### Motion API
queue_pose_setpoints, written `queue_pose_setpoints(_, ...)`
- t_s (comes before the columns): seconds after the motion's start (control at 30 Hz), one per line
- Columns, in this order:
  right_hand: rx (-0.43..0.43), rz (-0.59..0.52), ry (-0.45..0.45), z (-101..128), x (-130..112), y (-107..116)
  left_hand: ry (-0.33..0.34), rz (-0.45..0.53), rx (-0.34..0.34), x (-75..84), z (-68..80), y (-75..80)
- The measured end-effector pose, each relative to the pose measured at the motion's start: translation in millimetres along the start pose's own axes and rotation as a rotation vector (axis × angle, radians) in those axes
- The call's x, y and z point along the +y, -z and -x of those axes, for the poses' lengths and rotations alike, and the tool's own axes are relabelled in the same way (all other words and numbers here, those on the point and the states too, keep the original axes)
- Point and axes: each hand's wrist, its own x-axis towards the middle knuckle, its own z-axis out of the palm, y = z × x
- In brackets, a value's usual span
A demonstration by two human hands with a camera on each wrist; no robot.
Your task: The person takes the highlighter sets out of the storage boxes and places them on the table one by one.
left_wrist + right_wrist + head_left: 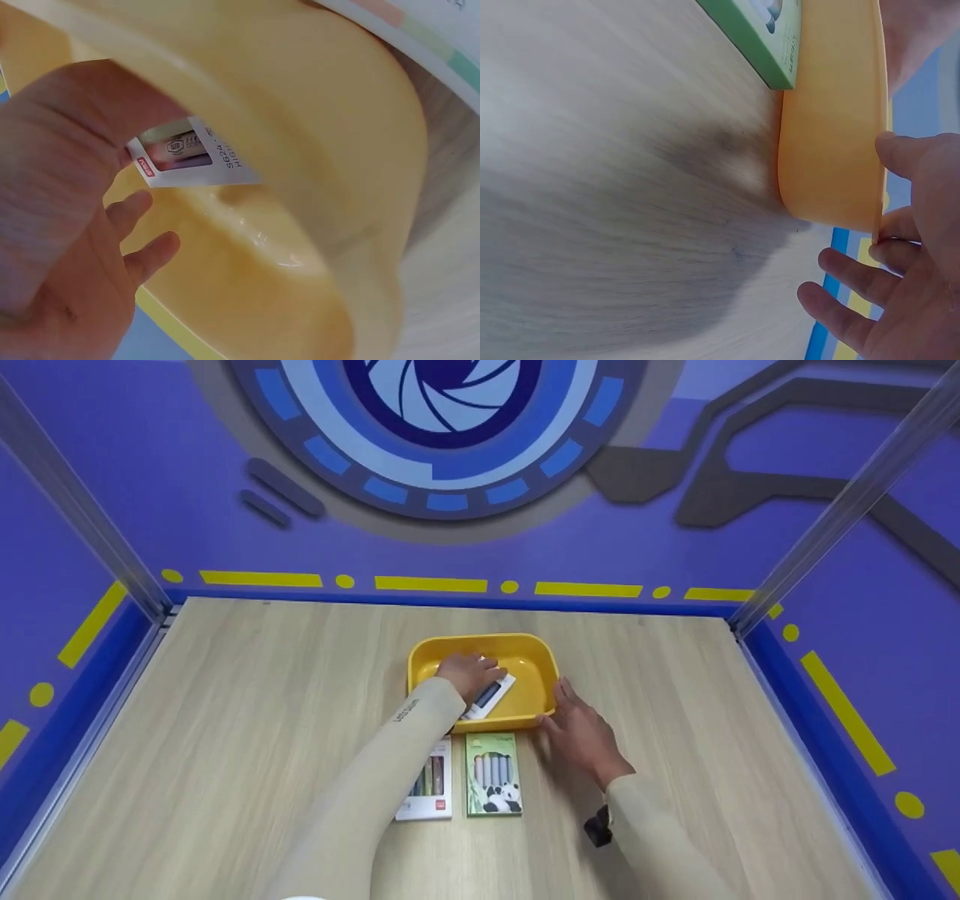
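Note:
A yellow plastic tray [529,675] stands on the table. Inside it, my left hand [466,675] holds a slim white pen box [495,695] with a window; the box lies at a slant and its far part is hidden by the fingers. In the left wrist view the pen box [217,161] shows printed letters and pale barrels behind the window, while two fingers extend away from it. At the tray's front right corner, my right hand [589,735] grips the rim, thumb on the front side and fingers round the right side.
Just in front of the tray lie a green panda box [493,774] of pale pens and a white box [439,784] of coloured pens, partly behind the left sleeve. A blue patterned wall [450,559] rises behind the wooden table [285,697], with side panels left and right.

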Motion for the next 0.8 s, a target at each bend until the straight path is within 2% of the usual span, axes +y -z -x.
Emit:
queue_pose_setpoints(0.13, 0.006, 0.008, 0.002, 1, 0, 0, 0.022, 0.085, -0.012, -1.0, 2.2, 3.5)
queue_pose_setpoints(0.27, 0.011, 0.013, -0.005, 1, 0, 0, 0.064, 0.250, -0.011, -3.9, 2.0, 7.9)
queue_pose_setpoints(0.47, 0.034, 0.033, -0.020, -1, 2, -2, 0.111, 0.459, 0.060, -20.8, 5.2, 15.1)
queue_pose_setpoints(0.6, 0.047, -0.014, -0.037, -2, 4, -5, 0.148, 0.573, 0.100, -33.8, 12.2, 19.3)
queue_pose_setpoints(0.8, 0.049, -0.077, -0.058, 0, 0, -7, 0.168, 0.641, 0.157, -41.4, 25.5, 25.6)
